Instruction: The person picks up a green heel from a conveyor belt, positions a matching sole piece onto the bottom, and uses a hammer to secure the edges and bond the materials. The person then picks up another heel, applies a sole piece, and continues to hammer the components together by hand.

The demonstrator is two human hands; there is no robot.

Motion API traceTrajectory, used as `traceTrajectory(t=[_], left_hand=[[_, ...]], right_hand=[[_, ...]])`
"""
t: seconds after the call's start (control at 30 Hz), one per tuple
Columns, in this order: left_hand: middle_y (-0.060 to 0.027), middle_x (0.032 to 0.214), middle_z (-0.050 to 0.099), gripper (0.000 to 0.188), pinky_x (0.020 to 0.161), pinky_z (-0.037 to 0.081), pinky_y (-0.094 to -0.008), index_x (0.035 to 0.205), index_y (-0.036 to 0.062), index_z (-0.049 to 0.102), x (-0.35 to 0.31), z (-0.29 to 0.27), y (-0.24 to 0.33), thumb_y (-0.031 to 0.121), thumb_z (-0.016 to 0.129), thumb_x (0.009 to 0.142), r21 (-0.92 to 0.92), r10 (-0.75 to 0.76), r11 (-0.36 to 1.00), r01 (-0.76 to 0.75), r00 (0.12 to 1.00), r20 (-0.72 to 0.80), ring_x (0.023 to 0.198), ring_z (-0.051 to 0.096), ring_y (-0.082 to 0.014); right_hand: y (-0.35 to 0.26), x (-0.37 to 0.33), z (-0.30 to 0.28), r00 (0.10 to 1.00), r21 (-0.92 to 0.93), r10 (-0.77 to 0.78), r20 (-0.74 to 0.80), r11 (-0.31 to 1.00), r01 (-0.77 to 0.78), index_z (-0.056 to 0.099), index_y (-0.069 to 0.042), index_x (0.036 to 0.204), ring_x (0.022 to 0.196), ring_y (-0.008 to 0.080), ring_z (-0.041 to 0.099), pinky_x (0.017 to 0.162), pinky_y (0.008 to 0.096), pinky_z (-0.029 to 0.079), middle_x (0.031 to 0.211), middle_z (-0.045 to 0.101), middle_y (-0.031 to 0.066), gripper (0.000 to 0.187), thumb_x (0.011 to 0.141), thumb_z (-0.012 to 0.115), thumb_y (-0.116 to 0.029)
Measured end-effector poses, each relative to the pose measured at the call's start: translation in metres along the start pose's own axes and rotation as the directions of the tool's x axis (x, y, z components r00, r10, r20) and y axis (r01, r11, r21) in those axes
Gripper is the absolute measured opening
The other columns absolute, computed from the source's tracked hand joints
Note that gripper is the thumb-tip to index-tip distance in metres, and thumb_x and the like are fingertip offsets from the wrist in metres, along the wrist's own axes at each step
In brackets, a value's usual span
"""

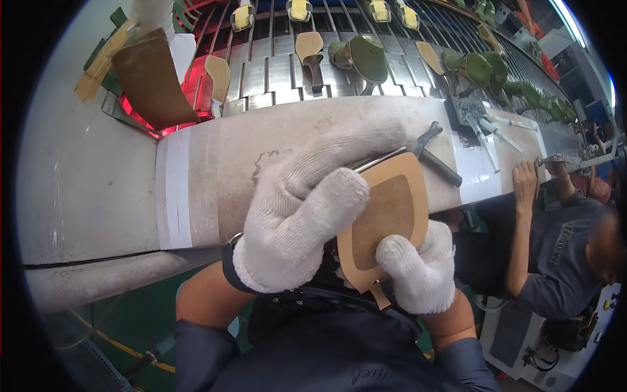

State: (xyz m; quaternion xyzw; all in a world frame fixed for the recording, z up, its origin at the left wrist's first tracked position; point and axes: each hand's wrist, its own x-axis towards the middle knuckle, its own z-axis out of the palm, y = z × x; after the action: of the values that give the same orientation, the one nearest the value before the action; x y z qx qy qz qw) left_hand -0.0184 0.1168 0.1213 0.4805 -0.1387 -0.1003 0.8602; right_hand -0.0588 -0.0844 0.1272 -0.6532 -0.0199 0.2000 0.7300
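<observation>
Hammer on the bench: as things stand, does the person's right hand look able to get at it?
Probably yes, if it lets go: the right hand grips the tan sole piece, but the hammer lies just beyond on the bench, its handle uncovered.

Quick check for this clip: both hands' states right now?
Left hand: closed, gloved, thumb and fingers at the upper-left edge of the tan shoe piece.
Right hand: closed, gloved, holding the same piece, thumb on its face.

Sole piece (388, 212)'s between my left hand (300, 209) and right hand (419, 271), hammer (441, 167)'s right of it on the bench (228, 157), conveyor (275, 75) behind.
</observation>
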Motion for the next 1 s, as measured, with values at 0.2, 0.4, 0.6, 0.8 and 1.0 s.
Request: traceTrajectory(t=[0.2, 0.4, 0.6, 0.8, 1.0], left_hand=[[-0.0260, 0.144, 0.068, 0.050, 0.112, 0.054, -0.0423, 0.148, -0.0076, 0.059, -0.013, -0.003, 0.010, 0.030, 0.054, 0.115, 0.192, 0.044, 0.981, -0.037, 0.999, -0.029, 0.130, 0.068, -0.0293], [-0.0314, 0.123, 0.075, 0.026, 0.093, 0.066, -0.0455, 0.120, -0.0032, 0.062, -0.033, 0.003, 0.021, 0.021, 0.067, 0.110, 0.274, 0.143, 0.956, -0.101, 0.980, -0.138, 0.103, 0.079, -0.0295], [-0.0211, 0.102, 0.080, 0.016, 0.090, 0.065, -0.0398, 0.107, -0.0039, 0.065, -0.017, 0.011, 0.054, 0.012, 0.068, 0.105, 0.535, 0.060, 0.844, 0.034, 0.986, -0.158, 0.094, 0.079, -0.0238], [-0.0267, 0.129, 0.074, 0.059, 0.107, 0.061, -0.0459, 0.128, -0.0048, 0.067, 0.031, -0.018, 0.016, 0.047, 0.039, 0.120, 0.081, 0.023, 0.996, -0.021, 0.999, -0.025, 0.120, 0.075, -0.0349], [-0.0279, 0.150, 0.063, 0.067, 0.122, 0.050, -0.0506, 0.152, -0.0054, 0.056, 0.053, -0.025, -0.015, 0.051, 0.041, 0.118, 0.099, 0.172, 0.977, -0.190, 0.971, 0.164, 0.140, 0.063, -0.0381]], right_hand=[[-0.007, 0.001, 0.008, 0.983, -0.217, -0.149, 0.105, 0.961, 0.169, 0.080, 0.002, 0.099, 0.063, 0.0137, 0.069, 0.059, 0.0319, 0.054, 0.075, 0.075, 0.0069, 0.026, 0.107, 0.073, -0.022], [0.017, 0.006, 0.021, 0.852, -0.360, -0.478, 0.213, 0.772, 0.523, 0.080, -0.003, 0.091, 0.060, 0.0332, 0.069, 0.056, 0.0395, 0.054, 0.071, 0.070, 0.0138, 0.020, 0.093, 0.086, -0.022], [0.010, 0.006, 0.022, 0.894, -0.363, -0.351, 0.279, 0.824, 0.436, 0.079, -0.002, 0.095, 0.063, 0.0307, 0.073, 0.060, 0.0378, 0.056, 0.074, 0.072, 0.0138, 0.026, 0.094, 0.086, -0.027], [0.005, 0.016, 0.006, 0.984, -0.088, -0.159, 0.077, 0.982, 0.166, 0.080, 0.004, 0.118, 0.080, 0.0068, 0.069, 0.068, 0.0284, 0.057, 0.092, 0.081, 0.0054, 0.029, 0.103, 0.074, -0.020], [-0.004, 0.024, -0.014, 0.998, 0.186, 0.003, 0.067, 0.982, -0.016, 0.075, 0.008, 0.124, 0.082, 0.0121, 0.076, 0.071, 0.0272, 0.062, 0.103, 0.081, 0.0122, 0.031, 0.106, 0.074, -0.017]])
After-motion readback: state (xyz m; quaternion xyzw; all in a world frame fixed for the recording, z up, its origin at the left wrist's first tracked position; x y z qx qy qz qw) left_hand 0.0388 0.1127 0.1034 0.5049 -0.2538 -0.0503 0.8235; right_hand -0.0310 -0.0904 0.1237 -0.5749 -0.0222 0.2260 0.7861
